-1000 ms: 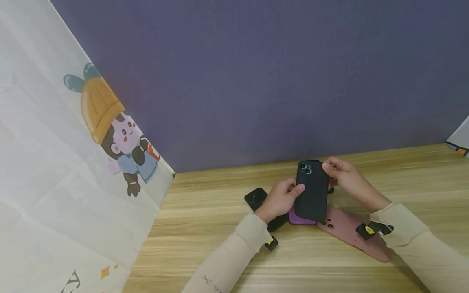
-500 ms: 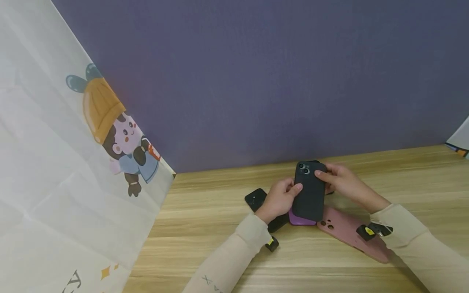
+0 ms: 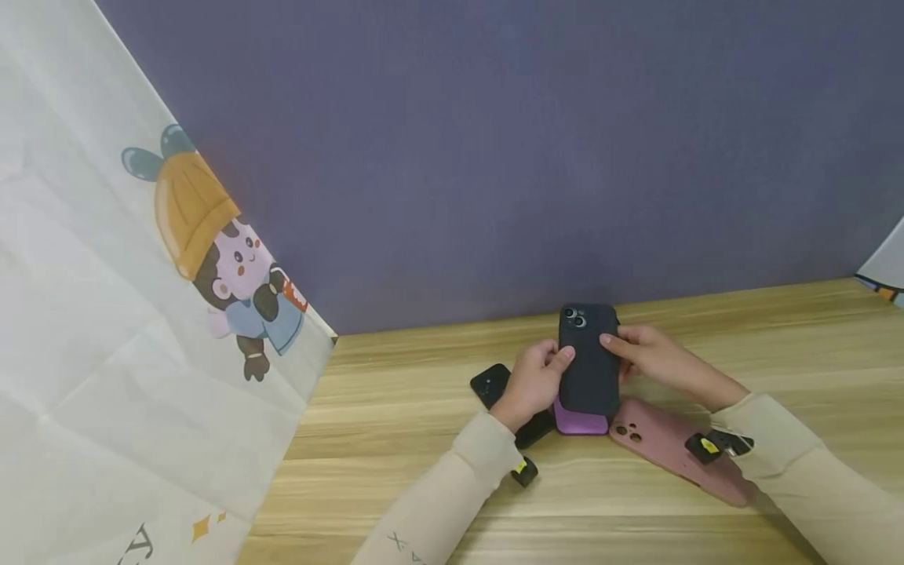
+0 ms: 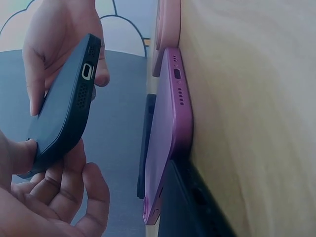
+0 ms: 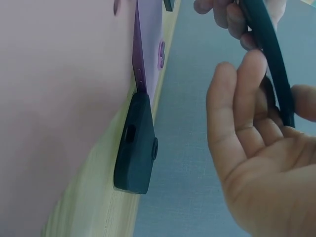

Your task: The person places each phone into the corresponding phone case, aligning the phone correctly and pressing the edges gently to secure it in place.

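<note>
One black phone [image 3: 590, 365] — held two-handed

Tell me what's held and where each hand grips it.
The black phone case: the left hand pinches its left edge, the right hand its right edge, both around mid-length.

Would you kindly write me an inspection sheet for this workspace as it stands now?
Surface: wood-grain table.
Job's things: black phone case, held above the table.
Clutter: purple case, pink case, black piece, second black piece.
Grips: left hand pinches the held case's left edge; right hand pinches its right edge.
Cables: nothing seen.
Surroundings: blue-purple panel behind; white sheet with printed cartoon figure at left.
</note>
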Available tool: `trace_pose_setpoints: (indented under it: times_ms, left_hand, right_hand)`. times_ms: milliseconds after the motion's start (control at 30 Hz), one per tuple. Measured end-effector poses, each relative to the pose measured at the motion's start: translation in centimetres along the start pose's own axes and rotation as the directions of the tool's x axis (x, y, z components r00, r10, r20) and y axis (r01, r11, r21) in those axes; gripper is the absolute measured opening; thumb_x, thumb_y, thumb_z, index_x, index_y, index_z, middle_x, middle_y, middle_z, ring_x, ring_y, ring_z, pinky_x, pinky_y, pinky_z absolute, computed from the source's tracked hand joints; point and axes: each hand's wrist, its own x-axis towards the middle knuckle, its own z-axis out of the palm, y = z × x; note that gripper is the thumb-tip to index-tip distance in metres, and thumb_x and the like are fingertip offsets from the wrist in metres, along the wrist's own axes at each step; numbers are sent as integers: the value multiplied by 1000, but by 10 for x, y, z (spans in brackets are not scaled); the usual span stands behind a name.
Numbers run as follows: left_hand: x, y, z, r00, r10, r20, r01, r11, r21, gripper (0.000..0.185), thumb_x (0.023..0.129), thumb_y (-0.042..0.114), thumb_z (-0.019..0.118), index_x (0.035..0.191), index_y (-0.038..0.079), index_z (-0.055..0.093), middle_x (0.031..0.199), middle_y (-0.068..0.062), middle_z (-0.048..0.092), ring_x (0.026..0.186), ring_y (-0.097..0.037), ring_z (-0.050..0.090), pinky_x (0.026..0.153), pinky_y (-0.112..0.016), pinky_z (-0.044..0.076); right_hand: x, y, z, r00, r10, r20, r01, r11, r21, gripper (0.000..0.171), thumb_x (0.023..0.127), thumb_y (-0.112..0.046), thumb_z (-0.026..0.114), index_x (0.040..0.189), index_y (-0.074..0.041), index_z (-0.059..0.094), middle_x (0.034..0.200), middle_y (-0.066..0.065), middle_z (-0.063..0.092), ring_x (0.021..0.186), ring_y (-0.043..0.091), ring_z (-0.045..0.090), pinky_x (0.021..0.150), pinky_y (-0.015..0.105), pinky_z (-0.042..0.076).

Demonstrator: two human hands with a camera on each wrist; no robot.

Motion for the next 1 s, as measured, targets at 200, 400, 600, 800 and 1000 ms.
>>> trace_pose_setpoints:
  times_ms: [200, 400, 600, 800, 1000]
  left_hand:
    - [4, 0, 0, 1000, -3, -7, 3, 999, -39, 33, 106, 33, 56, 81, 12, 55, 61, 6, 48, 52, -8, 46, 47, -23, 36]
    - [7, 0, 1, 1000, -10, 3, 10, 997, -75, 34, 105, 36, 57, 80, 13, 56, 59, 7, 46, 50, -9, 46, 44, -26, 39]
    - [13, -1, 0, 999, -11, 33, 16, 991, -131, 25, 105, 38, 58, 113, 14, 61, 82, 2, 70, 67, -8, 63, 61, -26, 52]
    - [17, -2, 0, 1000, 20, 5, -19, 987, -158, 29, 102, 39, 62, 120, 16, 56, 79, -1, 69, 61, -14, 61, 57, -29, 52]
    - [21, 3, -2, 996, 31, -89, -43, 990, -135, 32, 102, 40, 62, 121, 14, 59, 77, 3, 67, 61, -18, 60, 56, -23, 48]
  right_hand:
    - [3, -1, -3, 1000, 1, 14, -1, 1000, -18, 42, 112, -29, 41, 119, 9, 60, 84, 6, 68, 71, 17, 64, 70, 39, 58]
    - [5, -2, -6, 1000, 4, 9, -4, 999, -49, 42, 112, -30, 40, 122, 6, 60, 94, 9, 69, 77, 14, 64, 75, 38, 57]
    - [7, -4, -8, 1000, -21, 8, 21, 998, -57, 40, 112, -29, 41, 122, 5, 60, 89, 8, 64, 73, 15, 60, 72, 35, 54]
    - [10, -4, -11, 999, -45, 22, 46, 996, -72, 38, 112, -28, 42, 120, 4, 60, 90, 9, 62, 73, 15, 59, 70, 35, 54]
    - [13, -1, -14, 997, -56, 44, 61, 992, -114, 34, 112, -27, 44, 112, 2, 61, 88, 8, 62, 72, 16, 59, 68, 36, 54]
